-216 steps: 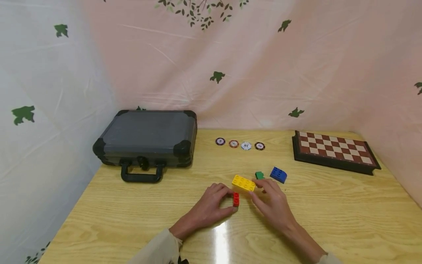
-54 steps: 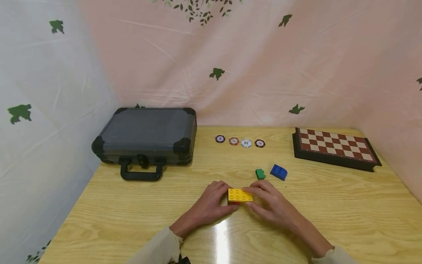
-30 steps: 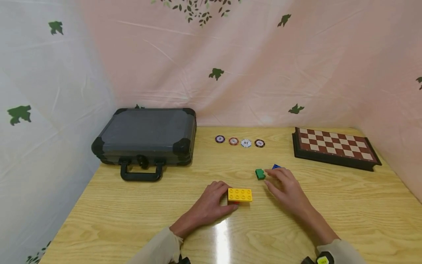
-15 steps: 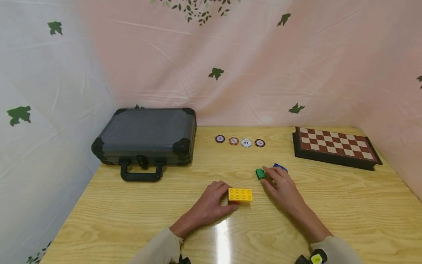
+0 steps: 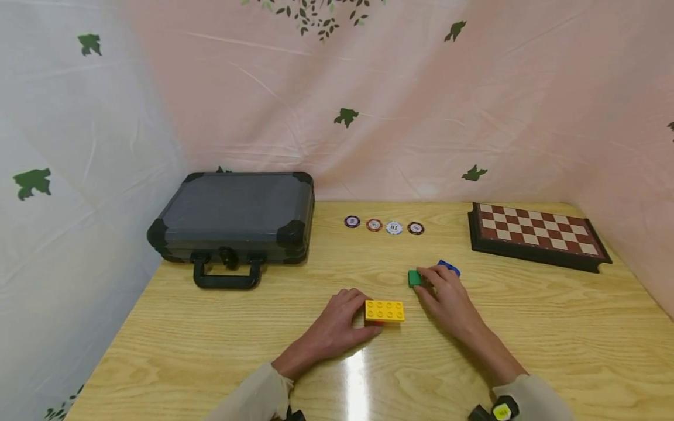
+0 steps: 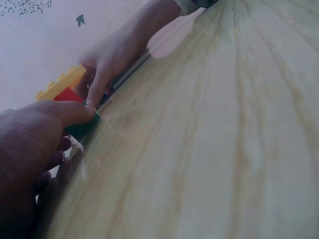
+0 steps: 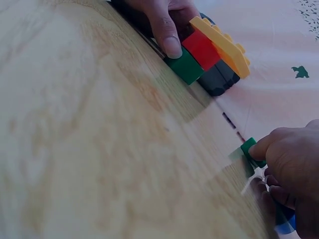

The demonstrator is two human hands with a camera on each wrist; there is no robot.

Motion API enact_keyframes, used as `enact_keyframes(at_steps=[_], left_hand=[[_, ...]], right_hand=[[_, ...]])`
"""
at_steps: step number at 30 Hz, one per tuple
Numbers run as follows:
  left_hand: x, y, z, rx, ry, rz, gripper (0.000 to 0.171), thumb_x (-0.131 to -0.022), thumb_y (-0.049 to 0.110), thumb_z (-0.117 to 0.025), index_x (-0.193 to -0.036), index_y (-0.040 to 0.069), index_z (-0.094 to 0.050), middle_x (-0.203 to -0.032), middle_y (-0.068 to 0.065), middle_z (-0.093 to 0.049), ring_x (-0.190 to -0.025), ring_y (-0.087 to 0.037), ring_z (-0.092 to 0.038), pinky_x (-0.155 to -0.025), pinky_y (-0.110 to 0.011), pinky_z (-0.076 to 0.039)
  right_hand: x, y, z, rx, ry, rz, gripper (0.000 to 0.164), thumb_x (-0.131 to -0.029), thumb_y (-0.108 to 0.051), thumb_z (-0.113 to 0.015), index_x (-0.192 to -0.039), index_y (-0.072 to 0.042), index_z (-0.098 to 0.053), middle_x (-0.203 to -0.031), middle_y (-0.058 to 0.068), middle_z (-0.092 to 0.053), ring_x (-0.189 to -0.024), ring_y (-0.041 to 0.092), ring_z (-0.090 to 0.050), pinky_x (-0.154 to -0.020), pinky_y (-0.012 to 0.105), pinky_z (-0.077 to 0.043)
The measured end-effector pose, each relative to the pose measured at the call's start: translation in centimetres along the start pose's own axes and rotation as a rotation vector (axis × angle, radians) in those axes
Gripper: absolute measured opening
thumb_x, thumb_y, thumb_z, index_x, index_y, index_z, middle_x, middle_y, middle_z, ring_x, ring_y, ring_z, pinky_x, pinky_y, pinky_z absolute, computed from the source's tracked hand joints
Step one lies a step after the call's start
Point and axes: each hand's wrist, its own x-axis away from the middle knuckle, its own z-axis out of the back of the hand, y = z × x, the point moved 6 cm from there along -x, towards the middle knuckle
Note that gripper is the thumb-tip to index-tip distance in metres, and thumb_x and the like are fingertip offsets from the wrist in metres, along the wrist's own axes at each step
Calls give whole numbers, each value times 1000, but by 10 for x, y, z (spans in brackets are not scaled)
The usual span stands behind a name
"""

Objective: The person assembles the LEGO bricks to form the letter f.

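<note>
My left hand (image 5: 339, 327) grips a small stack of toy building bricks standing on the table. Its yellow brick (image 5: 384, 311) lies on top, over a red brick (image 7: 202, 50), with a green brick (image 7: 184, 67) at the bottom. In the right wrist view the left thumb presses on that bottom brick. My right hand (image 5: 453, 304) pinches a second, small green brick (image 5: 414, 278) between thumb and fingers, at table level. Just behind the right hand's fingers lies a blue brick (image 5: 449, 268), partly hidden by them.
Several poker chips (image 5: 394, 228) lie in a row farther back. A grey case (image 5: 237, 210) with a black handle stands at the back left. At the back right sits a chessboard box (image 5: 537, 234). Patterned cloth (image 5: 337, 158) hangs behind the wooden table (image 5: 210, 351).
The right hand set the yellow brick onto the red one, let go and moved right. It now pinches the small green brick, which has turned slightly. The left hand has stayed put.
</note>
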Motion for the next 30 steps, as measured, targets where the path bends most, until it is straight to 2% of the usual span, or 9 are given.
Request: enact_keyframes(at_steps=[5, 9, 15, 20, 25, 30], left_hand=[[0, 0, 0, 6, -5, 3, 37, -92, 41, -78, -118, 15, -68, -113, 5, -61, -101, -13, -51, -94, -36, -43], [0, 0, 0, 10, -1, 0, 38, -92, 40, -79, -118, 15, -69, -113, 5, -62, -100, -13, -51, -93, -35, -43], [0, 0, 0, 6, 5, 6, 38, -91, 39, -80, -118, 14, -69, -113, 5, -62, -101, -13, -52, -94, -36, -43], [0, 0, 0, 6, 5, 5, 38, -91, 39, -80, -118, 14, -69, -112, 5, -62, -101, -14, -52, -94, -36, -43], [0, 0, 0, 6, 0, 5, 38, -92, 40, -79, -118, 15, -68, -112, 5, -61, -101, -13, -51, -93, -36, -43], [0, -1, 0, 10, 12, -2, 38, -91, 39, -80, -118, 15, -69, -112, 5, -62, -101, -13, -52, -93, -36, -44]], right_hand=[[1, 0, 0, -3, -1, -7, 35, -96, -11, -75, -126, 4, -67, -112, 13, -61, -97, 26, -54, -81, 46, -48], [3, 0, 0, -22, -5, -21, 34, -96, -13, -75, -125, 3, -67, -114, 14, -62, -101, 28, -56, -83, 47, -49], [6, 1, 0, -91, -35, -90, 35, -98, -18, -74, -127, 0, -65, -119, 14, -63, -106, 30, -59, -88, 51, -50], [7, 0, 0, -142, -33, -105, 34, -99, -18, -73, -127, -2, -65, -117, 12, -66, -104, 28, -62, -87, 50, -51], [7, -2, 1, -183, -32, -100, 33, -98, -15, -74, -127, -3, -65, -112, 10, -68, -99, 24, -64, -83, 46, -53], [6, -5, 3, -191, -8, -57, 30, -95, -9, -75, -123, -1, -66, -107, 7, -70, -95, 21, -65, -80, 40, -54]])
